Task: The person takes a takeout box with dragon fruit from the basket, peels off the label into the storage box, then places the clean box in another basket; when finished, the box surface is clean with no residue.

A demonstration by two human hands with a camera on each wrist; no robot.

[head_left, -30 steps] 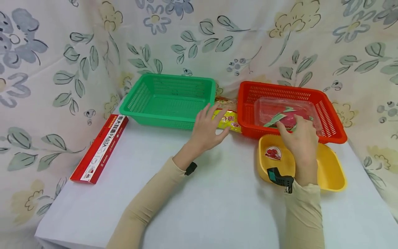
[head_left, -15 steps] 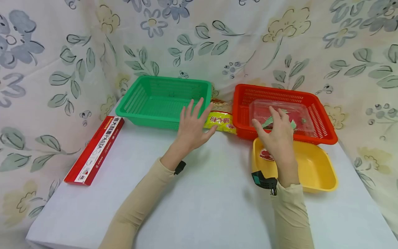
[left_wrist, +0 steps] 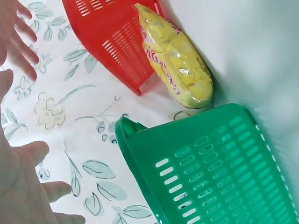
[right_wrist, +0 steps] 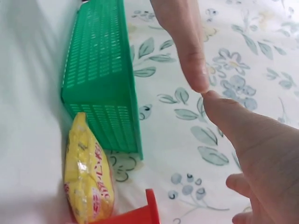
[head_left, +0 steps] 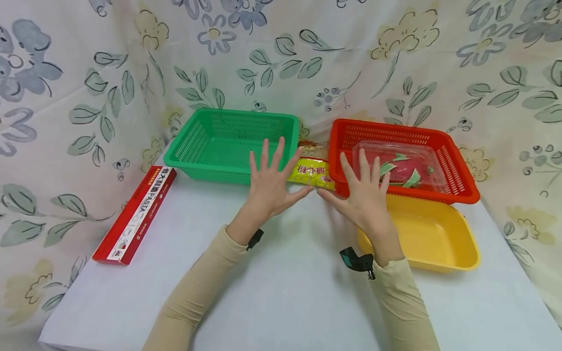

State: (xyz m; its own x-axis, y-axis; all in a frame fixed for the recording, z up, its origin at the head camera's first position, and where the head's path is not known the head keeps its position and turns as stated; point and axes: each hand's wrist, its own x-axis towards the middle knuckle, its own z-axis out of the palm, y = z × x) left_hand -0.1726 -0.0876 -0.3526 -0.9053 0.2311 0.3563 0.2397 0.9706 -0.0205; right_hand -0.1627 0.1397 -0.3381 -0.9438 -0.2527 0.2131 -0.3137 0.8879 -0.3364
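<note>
My left hand [head_left: 268, 192] hovers in front of the green basket [head_left: 219, 171], fingers spread, holding nothing. Level with it, my right hand [head_left: 366, 200] also has its fingers fanned out and grips nothing; it overlaps the red basket [head_left: 470, 195] and the yellow basin [head_left: 432, 239] in the head view. The two thumbs point at each other, tips close together. Inside the red basket lies a clear plastic box [head_left: 397, 147], with pink-red and green leaf-like pieces showing through it. Between the baskets sits a yellow printed food bag [head_left: 311, 169], also seen beyond both hands in the wrist views.
A long red pasta box [head_left: 136, 214] lies slanted at the left on the white table [head_left: 290, 292]. Behind the baskets hangs a flowered cloth [head_left: 281, 53]. The yellow basin stands close in front of the red basket.
My right hand has moved left from over the plastic box, and its bent fingers have spread wide. The left hand has shifted slightly left, its fingers fanning out. The head view moved a little.
</note>
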